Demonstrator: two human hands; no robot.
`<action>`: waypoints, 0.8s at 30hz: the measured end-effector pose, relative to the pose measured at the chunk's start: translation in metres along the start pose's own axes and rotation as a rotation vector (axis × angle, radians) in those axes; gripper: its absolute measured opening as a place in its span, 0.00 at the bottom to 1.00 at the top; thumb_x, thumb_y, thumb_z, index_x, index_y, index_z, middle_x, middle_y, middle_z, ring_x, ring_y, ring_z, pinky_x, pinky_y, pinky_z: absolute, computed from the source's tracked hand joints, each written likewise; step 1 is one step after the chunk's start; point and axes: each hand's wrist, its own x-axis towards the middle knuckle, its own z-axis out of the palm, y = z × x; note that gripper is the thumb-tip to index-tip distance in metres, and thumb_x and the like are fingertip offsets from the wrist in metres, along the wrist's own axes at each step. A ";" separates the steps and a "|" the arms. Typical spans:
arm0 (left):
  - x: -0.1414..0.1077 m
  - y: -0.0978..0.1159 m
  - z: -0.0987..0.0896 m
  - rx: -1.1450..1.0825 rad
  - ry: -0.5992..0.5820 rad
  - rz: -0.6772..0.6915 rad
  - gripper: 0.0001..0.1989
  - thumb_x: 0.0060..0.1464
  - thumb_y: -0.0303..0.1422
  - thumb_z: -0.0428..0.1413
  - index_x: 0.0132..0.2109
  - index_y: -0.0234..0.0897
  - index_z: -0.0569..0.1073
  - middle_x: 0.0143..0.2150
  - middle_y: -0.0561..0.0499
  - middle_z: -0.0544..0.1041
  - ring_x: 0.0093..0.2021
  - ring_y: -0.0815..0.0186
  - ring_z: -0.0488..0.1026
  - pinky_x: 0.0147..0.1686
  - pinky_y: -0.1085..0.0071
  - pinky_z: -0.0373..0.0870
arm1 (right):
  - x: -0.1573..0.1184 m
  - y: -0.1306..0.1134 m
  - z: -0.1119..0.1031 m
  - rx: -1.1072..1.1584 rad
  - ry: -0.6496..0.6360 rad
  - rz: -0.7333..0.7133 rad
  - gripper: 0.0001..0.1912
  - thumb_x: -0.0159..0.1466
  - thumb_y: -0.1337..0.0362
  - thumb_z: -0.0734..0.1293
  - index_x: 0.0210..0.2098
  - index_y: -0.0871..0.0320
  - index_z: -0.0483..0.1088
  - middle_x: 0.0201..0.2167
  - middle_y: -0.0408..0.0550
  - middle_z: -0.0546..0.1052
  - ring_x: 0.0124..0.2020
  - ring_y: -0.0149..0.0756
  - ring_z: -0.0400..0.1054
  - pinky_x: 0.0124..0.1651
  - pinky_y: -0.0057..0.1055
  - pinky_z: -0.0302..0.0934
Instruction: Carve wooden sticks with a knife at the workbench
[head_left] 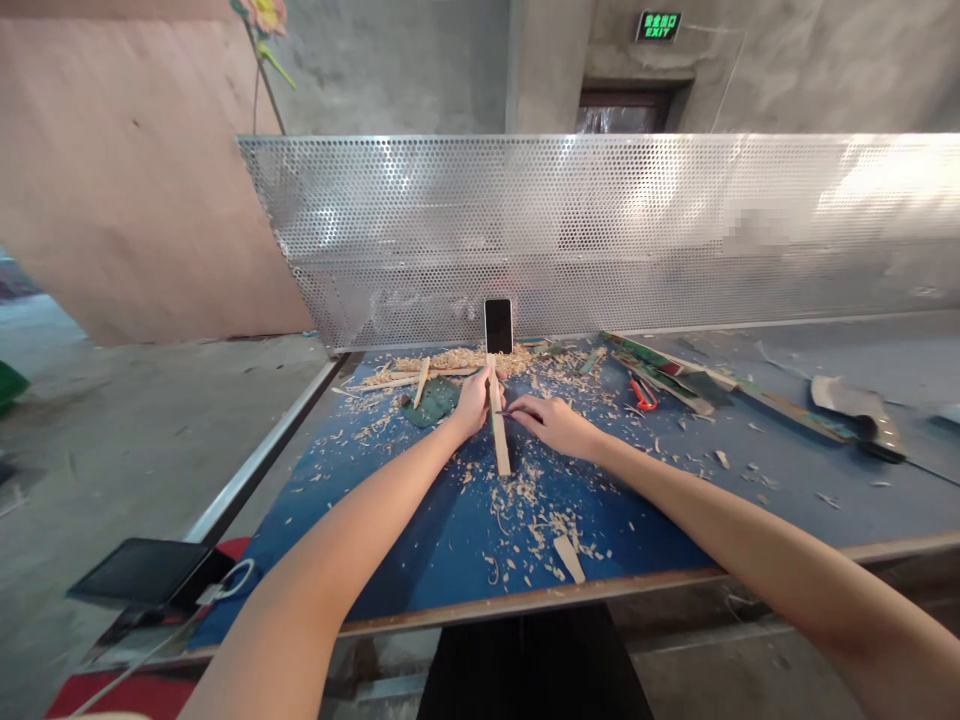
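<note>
Blue table (405, 560) here, strewn with wood shavings (525, 492), flat wood scrap (569, 558) near front edge, phone (499, 326) upright at back

Two bare hands, a left hand (472, 402) and a right hand (556, 426), are handling one long pale wooden strip (501, 450) and one slim dark tool (504, 412). One white-edged, black-screened phone (499, 326), one bright red-handled tool (638, 391) and countless curled pale wood shavings (517, 492) (far too many for tallying) are occupying one blue-and-grey counter (420, 545). One lit green exit sign (658, 26) is glowing above one perforated silver metal screen (465, 215).
</note>
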 end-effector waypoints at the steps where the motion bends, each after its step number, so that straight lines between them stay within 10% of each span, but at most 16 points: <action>1: 0.001 0.000 -0.001 -0.021 0.014 -0.010 0.21 0.68 0.50 0.55 0.38 0.36 0.73 0.21 0.54 0.68 0.18 0.67 0.66 0.21 0.71 0.61 | -0.001 -0.002 -0.001 0.005 -0.019 0.004 0.16 0.77 0.55 0.60 0.55 0.53 0.75 0.40 0.48 0.84 0.35 0.38 0.75 0.42 0.35 0.64; 24: 0.004 0.000 -0.007 -0.180 0.023 0.006 0.12 0.53 0.22 0.63 0.39 0.38 0.67 0.19 0.64 0.57 0.15 0.75 0.55 0.20 0.74 0.49 | -0.008 -0.011 0.002 0.037 -0.074 -0.093 0.11 0.74 0.58 0.64 0.44 0.54 0.78 0.29 0.43 0.78 0.27 0.31 0.66 0.35 0.31 0.57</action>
